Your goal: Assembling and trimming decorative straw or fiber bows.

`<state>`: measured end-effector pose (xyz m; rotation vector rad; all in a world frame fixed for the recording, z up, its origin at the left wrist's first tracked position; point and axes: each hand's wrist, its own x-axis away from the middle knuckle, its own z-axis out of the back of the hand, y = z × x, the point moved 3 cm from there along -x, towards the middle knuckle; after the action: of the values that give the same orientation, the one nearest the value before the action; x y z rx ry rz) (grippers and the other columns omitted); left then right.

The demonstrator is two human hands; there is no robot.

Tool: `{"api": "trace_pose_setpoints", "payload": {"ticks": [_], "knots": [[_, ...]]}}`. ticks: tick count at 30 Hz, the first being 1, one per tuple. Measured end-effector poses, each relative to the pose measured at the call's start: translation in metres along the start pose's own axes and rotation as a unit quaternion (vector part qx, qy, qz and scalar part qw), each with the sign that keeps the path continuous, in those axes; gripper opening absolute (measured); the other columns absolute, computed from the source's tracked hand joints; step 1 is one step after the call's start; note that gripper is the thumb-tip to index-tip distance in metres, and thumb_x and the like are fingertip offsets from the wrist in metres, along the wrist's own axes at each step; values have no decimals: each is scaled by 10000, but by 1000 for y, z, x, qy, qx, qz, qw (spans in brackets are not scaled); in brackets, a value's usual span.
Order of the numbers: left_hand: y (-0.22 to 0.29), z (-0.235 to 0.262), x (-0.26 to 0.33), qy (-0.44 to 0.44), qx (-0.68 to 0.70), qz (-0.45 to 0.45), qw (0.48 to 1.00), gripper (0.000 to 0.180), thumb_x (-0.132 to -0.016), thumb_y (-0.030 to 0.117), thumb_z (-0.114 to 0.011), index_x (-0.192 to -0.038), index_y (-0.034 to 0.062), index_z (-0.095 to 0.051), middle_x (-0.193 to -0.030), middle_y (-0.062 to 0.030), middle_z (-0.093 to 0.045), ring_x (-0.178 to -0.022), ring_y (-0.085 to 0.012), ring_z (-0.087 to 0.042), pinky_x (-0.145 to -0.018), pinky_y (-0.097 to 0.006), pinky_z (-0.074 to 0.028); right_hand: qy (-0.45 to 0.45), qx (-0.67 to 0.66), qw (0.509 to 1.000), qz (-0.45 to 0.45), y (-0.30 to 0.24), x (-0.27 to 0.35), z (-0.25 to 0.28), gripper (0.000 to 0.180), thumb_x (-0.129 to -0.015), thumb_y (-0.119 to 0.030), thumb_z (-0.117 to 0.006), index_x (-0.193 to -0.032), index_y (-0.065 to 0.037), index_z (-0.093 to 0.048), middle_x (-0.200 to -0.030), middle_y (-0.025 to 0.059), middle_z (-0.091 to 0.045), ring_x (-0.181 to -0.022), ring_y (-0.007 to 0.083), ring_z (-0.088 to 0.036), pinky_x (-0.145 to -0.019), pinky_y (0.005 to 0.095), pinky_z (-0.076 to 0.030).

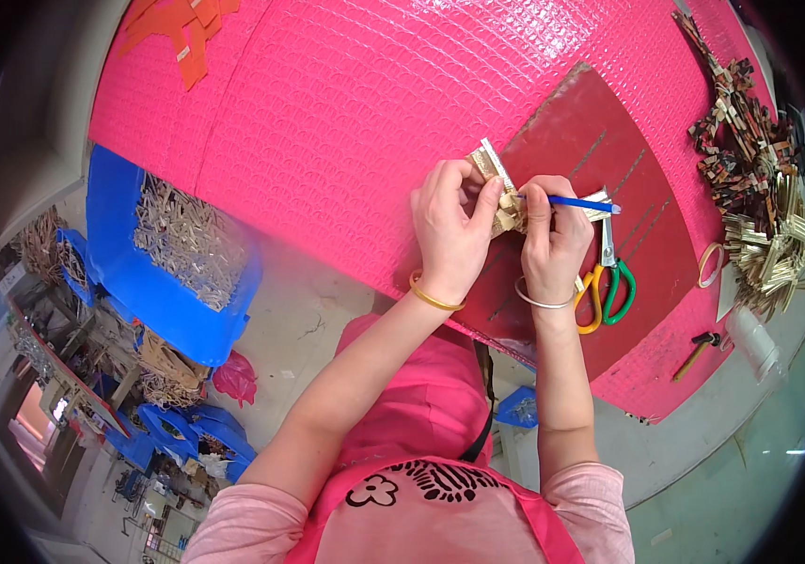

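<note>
While a small gold woven-strip piece [501, 193] is pinched between the thumb and fingers of the left hand [449, 230], a thin blue tool [579, 202] is gripped in the closed fingers of the right hand [553, 240] and laid against that piece. Both hands are held over a dark red board [600, 141], itself laid on a pink textured table [346, 113]. Just right of the board's near end, orange- and green-handled scissors [607, 282] are seen, partly hidden behind the right hand. Bare board is left beyond the hands. Well right of the board, a heap of gold and brown woven strips [760, 179] is crowded against the table's edge; single strips cannot be made out.
</note>
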<state>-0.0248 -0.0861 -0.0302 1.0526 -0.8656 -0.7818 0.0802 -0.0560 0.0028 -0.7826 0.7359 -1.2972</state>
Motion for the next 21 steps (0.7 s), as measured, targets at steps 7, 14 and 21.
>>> {"api": "trace_pose_setpoints", "payload": {"ticks": [7,14,21], "knots": [[-1,0,0,-3,-9,-4,1000,185,-735,143,-614,-711,38,-465,-657,-57,-492,-587,-199,-487,-588,-326,-328,-23,-3,1000,-21,-4,-3,0,92,-804,-63,-523,-757,14,-511,-645,104,-507,-528,219,-482,-488,287,-372],[0,0,1,-5,-36,-15,999,189,-743,164,-605,-731,47,-457,-661,-56,-491,-604,-211,-486,-593,-334,-325,-15,32,999,-20,-7,-4,-1,101,-809,-65,-517,-749,16,-509,-633,108,-500,-514,207,-474,-480,283,-368],[0,0,2,-6,-42,-21,999,181,-745,159,-601,-735,50,-457,-665,-54,-493,-618,-212,-487,-600,-334,-321,-10,-150,982,-114,8,1,7,141,-834,-91,-492,-742,14,-510,-616,45,-483,-523,127,-458,-478,238,-353]]}}
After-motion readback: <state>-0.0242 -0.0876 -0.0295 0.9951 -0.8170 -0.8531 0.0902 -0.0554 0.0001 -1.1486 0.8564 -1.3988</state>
